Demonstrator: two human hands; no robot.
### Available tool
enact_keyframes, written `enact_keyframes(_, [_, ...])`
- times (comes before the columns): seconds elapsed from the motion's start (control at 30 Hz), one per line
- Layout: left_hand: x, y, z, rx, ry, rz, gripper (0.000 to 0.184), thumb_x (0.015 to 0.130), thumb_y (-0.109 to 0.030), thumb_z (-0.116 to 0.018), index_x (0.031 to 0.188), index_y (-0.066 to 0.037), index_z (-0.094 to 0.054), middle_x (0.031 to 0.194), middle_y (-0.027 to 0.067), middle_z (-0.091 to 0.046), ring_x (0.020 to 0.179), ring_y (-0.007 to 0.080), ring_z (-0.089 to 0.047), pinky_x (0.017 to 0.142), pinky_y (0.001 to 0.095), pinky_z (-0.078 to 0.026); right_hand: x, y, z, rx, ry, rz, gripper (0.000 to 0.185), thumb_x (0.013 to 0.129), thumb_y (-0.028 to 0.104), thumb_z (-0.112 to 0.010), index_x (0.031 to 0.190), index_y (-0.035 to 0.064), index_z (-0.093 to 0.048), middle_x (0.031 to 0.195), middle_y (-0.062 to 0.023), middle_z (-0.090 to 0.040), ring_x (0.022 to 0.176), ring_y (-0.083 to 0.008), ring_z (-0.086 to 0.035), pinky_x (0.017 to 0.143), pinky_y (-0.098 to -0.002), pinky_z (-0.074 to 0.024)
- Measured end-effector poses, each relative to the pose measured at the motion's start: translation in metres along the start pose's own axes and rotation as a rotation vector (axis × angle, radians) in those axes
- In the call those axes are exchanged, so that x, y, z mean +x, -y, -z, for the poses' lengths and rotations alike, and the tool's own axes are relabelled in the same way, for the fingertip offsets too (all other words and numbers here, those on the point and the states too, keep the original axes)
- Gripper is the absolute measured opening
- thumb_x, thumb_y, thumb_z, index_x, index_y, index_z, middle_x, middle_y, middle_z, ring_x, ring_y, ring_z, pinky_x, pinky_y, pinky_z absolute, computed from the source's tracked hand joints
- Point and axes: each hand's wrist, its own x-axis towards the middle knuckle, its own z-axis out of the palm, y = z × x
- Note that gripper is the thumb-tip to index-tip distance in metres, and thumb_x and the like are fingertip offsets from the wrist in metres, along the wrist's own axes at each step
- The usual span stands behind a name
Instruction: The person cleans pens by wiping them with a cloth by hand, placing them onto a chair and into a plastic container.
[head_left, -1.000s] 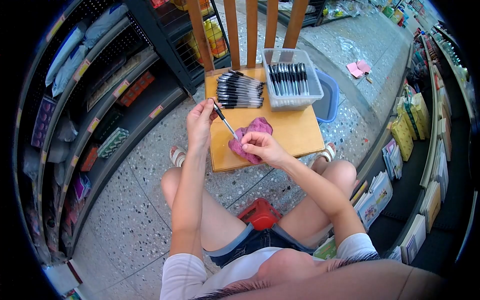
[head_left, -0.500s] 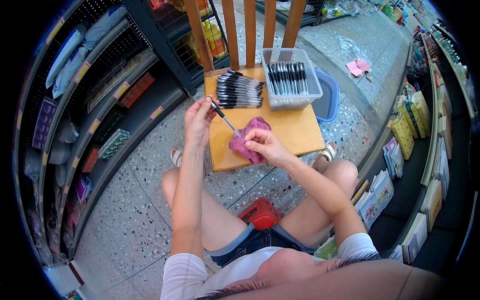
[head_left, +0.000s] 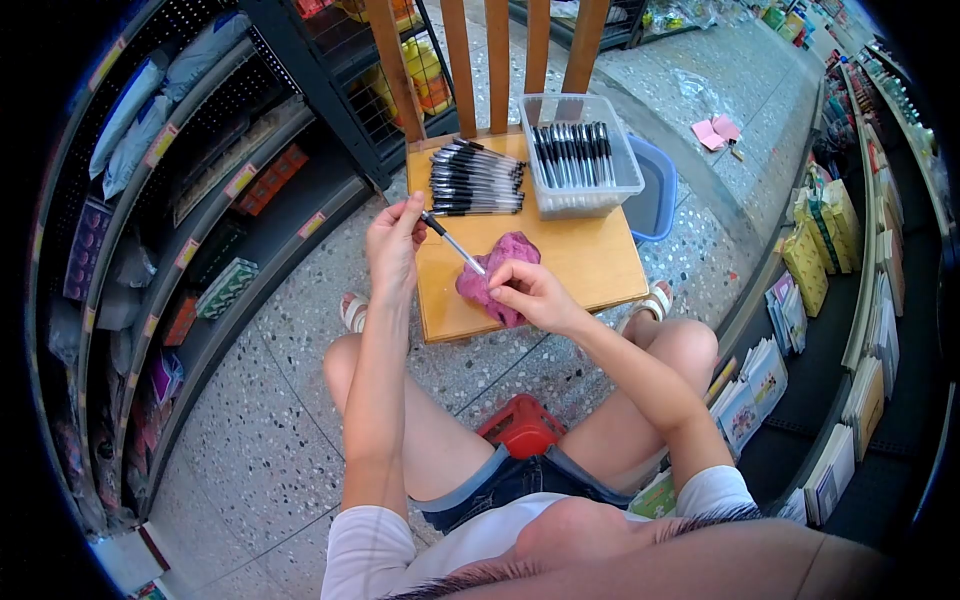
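A pen [head_left: 455,243] with a black upper part and a pale, clear barrel slants over the seat of a wooden chair [head_left: 590,268]. My left hand [head_left: 396,245] pinches its black end between thumb and fingers. At the pen's lower end my right hand [head_left: 538,295] is closed in a pinch; whatever lies between those fingertips is too small to make out. Beneath them a crumpled purple cloth [head_left: 512,250] rests on the seat. Farther back lies a row of black-and-clear pens [head_left: 478,182], beside a clear plastic box [head_left: 590,202] with several more pens standing in it.
A blue-grey basin [head_left: 655,190] stands on the floor right of the chair. Curved shelves [head_left: 300,235] with packets line the left side; books and notebooks [head_left: 755,390] fill shelves on the right. Something red [head_left: 522,428] sits between my legs. Pink paper [head_left: 716,132] lies on the floor.
The clear film seen around the pen's lower end is no longer visible there, and the pen's pale tip shows plainly by my right fingertips. Both hands have hardly moved.
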Motion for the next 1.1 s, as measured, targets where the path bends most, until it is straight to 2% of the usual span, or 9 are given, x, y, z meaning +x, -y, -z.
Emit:
enact_keyframes(0.2, [0.008,0.015,0.003,-0.085,0.067,0.157,0.022,0.079,-0.023,-0.071,0.083,-0.004,-0.060,0.067,-0.0009,-0.057,0.055,0.0050,-0.051,0.052,0.0160,-0.042,-0.004,0.011,0.002,0.006,0.060,0.084,0.003,0.087,0.003,-0.055,0.090,0.0014,-0.055,0.090,0.0007,-0.053,0.080,-0.0047,-0.048,0.070,-0.0200,-0.0406])
enact_keyframes(0.33, [0.011,0.028,0.003,-0.053,0.038,0.214,0.021,0.080,-0.024,-0.070,0.082,-0.005,-0.061,0.068,-0.0007,-0.057,0.056,0.0064,-0.051,0.053,0.0177,-0.044,-0.007,0.011,0.005,0.032,0.043,0.085,0.003,0.086,0.002,-0.055,0.089,0.0012,-0.056,0.094,-0.0011,-0.054,0.081,-0.0057,-0.049,0.071,-0.0208,-0.0413])
enact_keyframes(0.43, [0.011,0.032,0.002,-0.043,0.058,0.231,0.020,0.081,-0.024,-0.068,0.082,-0.005,-0.061,0.071,-0.0002,-0.058,0.058,0.0072,-0.052,0.055,0.0183,-0.045,-0.011,0.014,0.006,0.054,0.015,0.032,0.003,0.086,0.002,-0.055,0.088,0.0011,-0.055,0.093,-0.0005,-0.054,0.081,-0.0055,-0.049,0.071,-0.0209,-0.0414])
enact_keyframes(0.53, [0.011,0.032,0.001,-0.100,0.117,0.243,0.018,0.083,-0.023,-0.065,0.085,-0.006,-0.061,0.075,0.0008,-0.061,0.063,0.0080,-0.055,0.059,0.0195,-0.046,-0.012,0.011,0.010,-0.025,0.068,0.066,0.003,0.088,0.005,-0.055,0.089,0.0025,-0.055,0.093,0.0004,-0.052,0.073,-0.0030,-0.046,0.061,-0.0182,-0.0379])
enact_keyframes(0.73, [0.016,0.026,0.005,-0.180,0.157,0.203,0.015,0.087,-0.020,-0.060,0.095,-0.008,-0.060,0.086,0.0038,-0.065,0.076,0.0100,-0.058,0.070,0.0231,-0.047,-0.016,0.001,0.018,-0.008,-0.048,-0.058,0.003,0.086,0.003,-0.054,0.089,0.0025,-0.055,0.080,0.0027,-0.052,0.076,-0.0028,-0.045,0.064,-0.0194,-0.0384])
enact_keyframes(0.83, [0.016,0.025,0.005,-0.181,0.183,0.185,0.018,0.087,-0.020,-0.060,0.098,-0.006,-0.060,0.090,0.0055,-0.065,0.079,0.0115,-0.058,0.072,0.0243,-0.047,-0.017,-0.002,0.025,-0.286,-0.129,-0.131,0.009,0.082,0.003,-0.056,0.091,0.0016,-0.054,0.076,-0.0017,-0.054,0.075,-0.0092,-0.051,0.064,-0.0240,-0.0417])
enact_keyframes(0.93, [0.013,0.024,0.000,-0.151,0.207,0.179,0.019,0.087,-0.020,-0.059,0.101,-0.006,-0.059,0.092,0.0056,-0.065,0.080,0.0114,-0.058,0.073,0.0240,-0.047,-0.016,-0.011,0.036,-0.753,-0.129,0.195,0.013,0.079,0.005,-0.059,0.090,0.0005,-0.054,0.077,-0.0091,-0.056,0.077,-0.0203,-0.056,0.066,-0.0301,-0.0449])
enact_keyframes(1.03, [0.009,0.023,-0.009,-0.126,0.219,0.179,0.018,0.089,-0.018,-0.057,0.102,-0.006,-0.058,0.093,0.0059,-0.064,0.081,0.0113,-0.059,0.074,0.0237,-0.048,-0.023,0.011,0.028,-0.631,-0.295,0.011,0.013,0.077,0.008,-0.060,0.087,-0.0002,-0.056,0.080,-0.0144,-0.057,0.083,-0.0287,-0.057,0.072,-0.0341,-0.0459])
enact_keyframes(1.1, [0.008,0.023,-0.013,-0.113,0.218,0.189,0.019,0.089,-0.018,-0.056,0.104,-0.005,-0.057,0.094,0.0064,-0.064,0.082,0.0120,-0.059,0.074,0.0244,-0.048,-0.023,0.016,0.029,-0.708,-0.400,0.141,0.014,0.078,0.009,-0.061,0.088,0.0004,-0.057,0.080,-0.0127,-0.058,0.080,-0.0248,-0.058,0.070,-0.0323,-0.0465])
